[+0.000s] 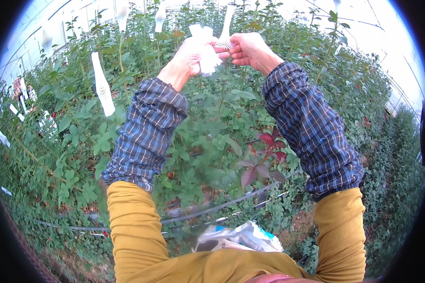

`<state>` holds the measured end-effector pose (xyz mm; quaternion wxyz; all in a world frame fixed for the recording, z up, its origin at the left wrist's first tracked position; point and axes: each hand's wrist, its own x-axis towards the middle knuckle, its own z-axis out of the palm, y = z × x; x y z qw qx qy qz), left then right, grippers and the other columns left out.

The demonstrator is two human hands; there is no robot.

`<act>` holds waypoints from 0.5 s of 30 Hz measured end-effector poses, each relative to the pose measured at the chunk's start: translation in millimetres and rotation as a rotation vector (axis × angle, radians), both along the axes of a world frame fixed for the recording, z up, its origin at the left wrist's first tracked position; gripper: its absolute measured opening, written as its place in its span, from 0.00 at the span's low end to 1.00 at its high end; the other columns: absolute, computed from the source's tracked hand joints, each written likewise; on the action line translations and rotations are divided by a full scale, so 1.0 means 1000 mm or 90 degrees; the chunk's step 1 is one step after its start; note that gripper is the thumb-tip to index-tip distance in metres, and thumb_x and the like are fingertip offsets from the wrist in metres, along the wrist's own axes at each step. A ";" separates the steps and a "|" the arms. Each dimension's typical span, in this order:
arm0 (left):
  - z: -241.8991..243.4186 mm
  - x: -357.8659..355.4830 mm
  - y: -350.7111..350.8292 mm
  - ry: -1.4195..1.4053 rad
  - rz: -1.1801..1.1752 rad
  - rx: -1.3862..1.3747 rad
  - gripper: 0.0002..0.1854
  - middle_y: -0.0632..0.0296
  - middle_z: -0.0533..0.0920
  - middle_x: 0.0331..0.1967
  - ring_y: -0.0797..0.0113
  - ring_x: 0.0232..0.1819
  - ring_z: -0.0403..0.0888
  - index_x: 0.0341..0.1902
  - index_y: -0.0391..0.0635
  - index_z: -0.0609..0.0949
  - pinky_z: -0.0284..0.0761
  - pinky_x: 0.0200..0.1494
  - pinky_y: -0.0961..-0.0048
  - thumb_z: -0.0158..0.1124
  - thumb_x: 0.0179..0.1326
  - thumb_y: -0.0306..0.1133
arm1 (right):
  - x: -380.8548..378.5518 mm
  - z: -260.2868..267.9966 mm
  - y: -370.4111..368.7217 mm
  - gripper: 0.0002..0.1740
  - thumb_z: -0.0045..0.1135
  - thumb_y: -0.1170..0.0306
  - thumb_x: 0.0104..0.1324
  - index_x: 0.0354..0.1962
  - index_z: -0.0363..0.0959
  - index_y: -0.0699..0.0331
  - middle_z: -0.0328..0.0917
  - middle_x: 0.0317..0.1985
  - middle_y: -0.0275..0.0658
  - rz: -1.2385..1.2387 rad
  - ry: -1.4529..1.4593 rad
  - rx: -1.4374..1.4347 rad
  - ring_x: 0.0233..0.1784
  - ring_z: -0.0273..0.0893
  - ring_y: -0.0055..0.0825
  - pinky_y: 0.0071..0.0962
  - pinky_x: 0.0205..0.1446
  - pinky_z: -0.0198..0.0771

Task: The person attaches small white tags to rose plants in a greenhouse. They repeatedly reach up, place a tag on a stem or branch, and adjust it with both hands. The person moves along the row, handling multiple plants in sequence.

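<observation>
My left hand grips a bunch of flattened white foam net sleeves at the top middle. Just right of it, my right hand pinches the lower rim of one white foam net sleeve that stands upright. The fingertips of my left hand also reach that rim. Whether a bud sits inside this sleeve cannot be told. Rose stems rise around both hands. More net sleeves sit on stems at the left, one hanging tilted and another upright.
Dense rose bushes fill the greenhouse bed, with a dark red shoot below my right forearm. A grey pipe crosses low down. A white and blue plastic bag is at my waist. Partly hidden by leaves, patterned clothing shows far left.
</observation>
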<state>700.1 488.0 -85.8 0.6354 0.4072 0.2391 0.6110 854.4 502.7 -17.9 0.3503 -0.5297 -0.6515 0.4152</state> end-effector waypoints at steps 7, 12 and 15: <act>0.004 0.007 -0.012 -0.004 0.029 0.009 0.14 0.40 0.77 0.43 0.53 0.41 0.83 0.48 0.30 0.70 0.85 0.32 0.69 0.55 0.65 0.27 | 0.008 -0.004 -0.010 0.11 0.52 0.68 0.60 0.29 0.74 0.70 0.72 0.21 0.35 -0.020 -0.013 0.082 0.18 0.67 0.21 0.22 0.19 0.68; 0.001 0.017 -0.011 -0.001 0.065 0.046 0.14 0.45 0.79 0.42 0.55 0.40 0.84 0.47 0.30 0.73 0.85 0.33 0.69 0.61 0.60 0.24 | 0.019 -0.009 -0.010 0.09 0.53 0.69 0.59 0.32 0.74 0.68 0.72 0.22 0.34 0.014 -0.005 0.101 0.18 0.66 0.19 0.20 0.19 0.68; 0.002 0.019 -0.012 0.017 0.080 0.046 0.15 0.48 0.81 0.40 0.57 0.39 0.84 0.48 0.31 0.75 0.84 0.34 0.69 0.63 0.59 0.25 | 0.025 -0.013 -0.005 0.12 0.54 0.72 0.59 0.40 0.73 0.67 0.75 0.25 0.35 0.109 0.091 0.194 0.18 0.65 0.18 0.18 0.20 0.67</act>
